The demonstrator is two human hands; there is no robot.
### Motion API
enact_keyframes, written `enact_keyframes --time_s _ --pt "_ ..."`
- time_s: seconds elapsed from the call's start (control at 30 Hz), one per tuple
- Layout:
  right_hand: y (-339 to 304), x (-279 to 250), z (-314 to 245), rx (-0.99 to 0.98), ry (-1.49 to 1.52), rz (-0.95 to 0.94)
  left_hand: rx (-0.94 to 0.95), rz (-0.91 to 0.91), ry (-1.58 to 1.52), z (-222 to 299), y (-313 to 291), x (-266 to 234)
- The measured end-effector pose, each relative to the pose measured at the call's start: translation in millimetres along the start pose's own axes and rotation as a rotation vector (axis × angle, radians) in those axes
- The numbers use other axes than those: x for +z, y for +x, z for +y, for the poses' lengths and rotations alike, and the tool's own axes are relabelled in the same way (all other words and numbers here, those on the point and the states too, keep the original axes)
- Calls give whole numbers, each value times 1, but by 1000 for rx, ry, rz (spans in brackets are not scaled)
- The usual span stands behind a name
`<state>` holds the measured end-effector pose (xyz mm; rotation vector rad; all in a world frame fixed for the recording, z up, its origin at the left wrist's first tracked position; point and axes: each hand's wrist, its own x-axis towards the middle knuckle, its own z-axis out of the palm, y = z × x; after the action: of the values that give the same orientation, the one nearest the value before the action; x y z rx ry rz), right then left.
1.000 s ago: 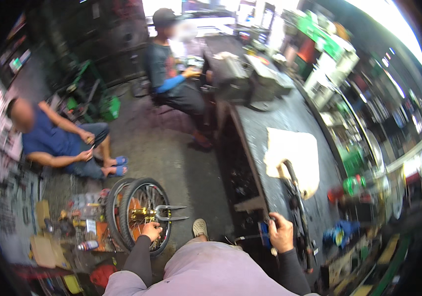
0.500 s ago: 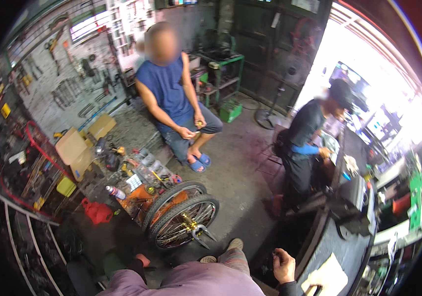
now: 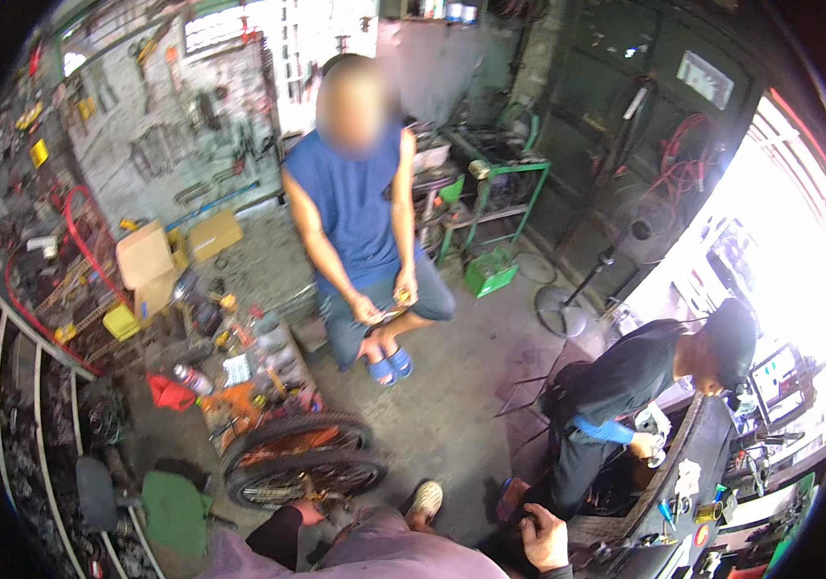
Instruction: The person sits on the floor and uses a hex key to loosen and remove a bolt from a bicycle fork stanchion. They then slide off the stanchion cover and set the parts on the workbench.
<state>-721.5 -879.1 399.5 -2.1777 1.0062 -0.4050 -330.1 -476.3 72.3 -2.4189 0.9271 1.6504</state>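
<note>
My left hand [image 3: 308,511] is low in the picture, beside the near bicycle wheel [image 3: 268,487] and its gold hub [image 3: 308,482]. Its fingers are too small and blurred to read, so I cannot tell whether it grips the wheel. A second bicycle wheel [image 3: 249,446] leans just behind the near one. My right hand [image 3: 545,540] is held up at the lower right, its fingers curled in. Anything inside those fingers is hidden.
An orange workbench [image 3: 229,403] holds tools, parts and a spray can [image 3: 193,379]. A green stool [image 3: 174,511] stands at left. A person in blue [image 3: 360,207] sits opposite. Another person in dark clothes [image 3: 630,372] bends over a counter [image 3: 698,454] at right. A fan [image 3: 562,309] stands behind.
The view has shifted, bringing the green stool into sight. My left hand is now closer to the near wheel's hub. My right hand stays curled. The person at right bends lower.
</note>
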Motion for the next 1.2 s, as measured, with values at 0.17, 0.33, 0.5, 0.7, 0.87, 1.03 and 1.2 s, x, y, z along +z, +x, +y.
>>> enact_keyframes --time_s 0.17,0.33,0.5,0.7,0.87,1.03,1.2 --pt "115 -54 -6 -37 -63 53 240 414 -447 181 6 -135" --pt "205 -19 27 -53 90 -39 203 483 -392 166 73 -181" --pt "292 1 44 -44 116 -325 -80 207 95 128 119 -201" --pt "439 -5 56 -120 20 -291 -149 -40 -177 137 141 -263" --pt "572 -27 27 -225 -30 -266 100 289 47 172 203 -374" --pt "673 -31 32 -297 12 -287 -104 522 -403 241 243 -447" --pt "758 -29 66 -219 21 -488 -120 495 -331 277 270 -440"
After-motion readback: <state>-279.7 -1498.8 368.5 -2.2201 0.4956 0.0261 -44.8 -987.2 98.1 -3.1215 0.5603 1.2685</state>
